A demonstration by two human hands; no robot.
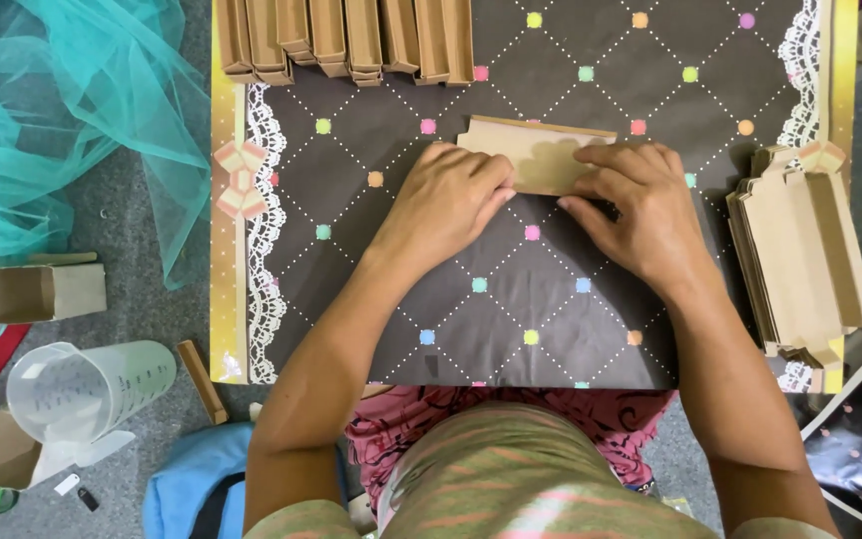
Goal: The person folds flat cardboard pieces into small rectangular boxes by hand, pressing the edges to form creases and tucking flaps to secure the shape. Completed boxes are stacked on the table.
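Cardboard blank point(536, 152), tan and flat, lies on the dark patterned work board point(511, 299) directly under my fingertips, its far edge sticking out beyond them. I judge it light, thin and fairly stiff, apt to crease along its scored lines and to skid on the smooth board unless it is pinned; the best hold looks to be at its two short ends, thumbs below the near edge.

My left hand point(446, 200) is curled, knuckles up, fingers pressing down on the blank's left end. My right hand point(641, 205) lies flatter, fingers spread over the right end, thumb tucked at the near edge. Neither hand lifts it (both press rather than grip).

Beyond the hands, at the board's far edge, a row of folded tan boxes point(346, 38) stands on edge. Just right of my right hand sits a stack of flat blanks point(800, 255), same colour, with tabbed outlines. Well left of my left hand, off the board, lie an open brown carton point(40, 291), a clear measuring jug point(87, 387) on its side and turquoise netting point(62, 110).
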